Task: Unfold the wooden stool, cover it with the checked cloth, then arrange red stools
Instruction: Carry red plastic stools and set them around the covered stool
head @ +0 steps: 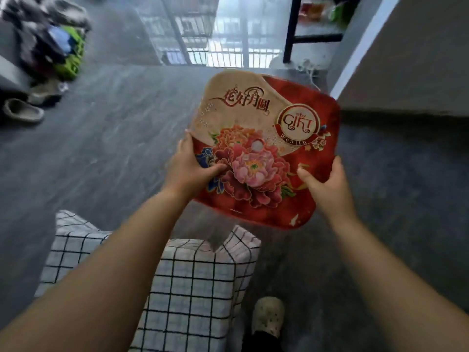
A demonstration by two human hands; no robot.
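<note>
Checked cloth (193,283) drapes what is probably the wooden stool, low centre. Above it the left hand (187,168) grips the red stool (266,153) by its left edge, thumb on the seat; the right hand (327,179) grips its right edge.

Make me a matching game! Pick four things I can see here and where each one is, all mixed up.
Things:
1. red flower-printed stool seat
2. white cloth with black checks
3. pale clog shoe
4. tan slipper

Places:
A. being worn, at the bottom edge
B. lying on the grey floor, far left
C. gripped by the left hand and right hand
D. draped over something low, bottom left

Pairs: 1-C, 2-D, 3-A, 4-B.
</note>
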